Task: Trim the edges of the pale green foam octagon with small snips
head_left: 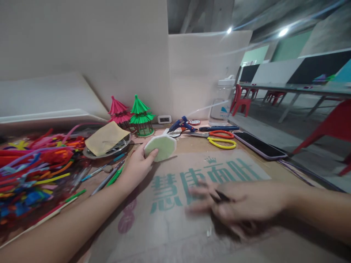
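Observation:
My left hand [137, 164] pinches a pale green octagonal piece with a white edge [162, 148], thumb on its face, lifted above the work sheet. To the right, my right hand [246, 201] is smeared by motion low over the printed plastic sheet [175, 226]. A dark pointed tool [221, 196] sticks out between its fingers; blur hides its exact kind. Just behind the octagon lies a blue glue gun [182, 125]. Scissors with orange and yellow handles [222, 140] rest to the right of it.
Coloured pipe cleaners [35, 171] crowd the left side, near a metal dish [91, 156] topped with yellowish paper. Small red [119, 109] and green [141, 117] pavilion models stand at the back. A phone [259, 145] and a clear water bottle [219, 106] are on the right.

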The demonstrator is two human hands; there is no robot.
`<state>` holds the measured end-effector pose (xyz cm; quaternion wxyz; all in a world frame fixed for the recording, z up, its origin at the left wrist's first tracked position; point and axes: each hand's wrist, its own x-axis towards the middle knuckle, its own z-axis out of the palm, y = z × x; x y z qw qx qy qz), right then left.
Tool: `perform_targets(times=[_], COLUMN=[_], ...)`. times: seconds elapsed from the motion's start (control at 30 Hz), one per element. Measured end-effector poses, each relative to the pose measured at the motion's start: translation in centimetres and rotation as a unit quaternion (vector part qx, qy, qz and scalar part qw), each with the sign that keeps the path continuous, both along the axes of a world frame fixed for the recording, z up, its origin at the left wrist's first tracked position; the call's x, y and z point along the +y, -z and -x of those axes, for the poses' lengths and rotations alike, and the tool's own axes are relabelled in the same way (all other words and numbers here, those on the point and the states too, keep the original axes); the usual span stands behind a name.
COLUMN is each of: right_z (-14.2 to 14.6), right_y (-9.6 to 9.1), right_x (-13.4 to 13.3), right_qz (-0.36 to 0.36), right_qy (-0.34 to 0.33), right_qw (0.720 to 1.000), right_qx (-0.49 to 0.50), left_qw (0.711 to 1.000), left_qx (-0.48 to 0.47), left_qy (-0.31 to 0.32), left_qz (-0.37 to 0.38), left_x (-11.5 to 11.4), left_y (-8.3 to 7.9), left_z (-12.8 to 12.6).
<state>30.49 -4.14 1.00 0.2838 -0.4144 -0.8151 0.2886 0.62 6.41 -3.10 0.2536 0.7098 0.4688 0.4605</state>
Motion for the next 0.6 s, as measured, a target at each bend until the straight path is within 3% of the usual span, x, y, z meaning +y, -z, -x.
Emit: perform_targets(times=[0.03,0.1,0.13,0.17,0.2,0.27,0.33,0.43,0.6], right_z=[0.7,1.7,2.2,2.6,3.1,4.0,4.9,6.0,6.8], right_y=[-0.4,-1.3,-1.8,-2.0,-2.1,-1.6,-0.3,2.3,4.3], right_x=[-0.4,-0.3,0.2,1.2,2.4,5.4,8.0,9.6,8.5], right_qz=[0.096,0.241,0.284,0.282,0.234,0.069,0.002,-0.008,-0.047], right_qy=[-0.085,-0.201,-0.226,-0.203,-0.166,-0.04,0.038,0.1,0.075], right_qw=[0.992,0.949,0.932,0.938,0.957,0.989,0.982,0.973,0.986], right_qx=[-0.015,-0.015,-0.01,0.011,0.051,0.121,0.187,0.21,0.139], left_qw=[1.0,1.0,1.0,1.0,1.0,1.0,1.0,0.999,0.996], left_qx=[-0.002,-0.002,-0.002,-0.002,0.0,0.006,0.015,0.032,0.034], left_qy=[0.002,0.009,0.014,0.018,0.021,0.02,0.014,0.023,0.079], left_qz=[0.002,0.006,0.008,0.009,0.01,0.008,0.001,-0.006,0.011], left_x=[0.0,-0.2,-0.3,-0.5,-0.7,-1.0,-1.4,-1.8,-2.7], left_y=[0.0,0.0,-0.1,-0.1,-0.1,-0.2,-0.3,-0.6,-1.4], left_z=[0.0,-0.1,-0.1,-0.2,-0.2,-0.2,-0.3,-0.4,-1.1])
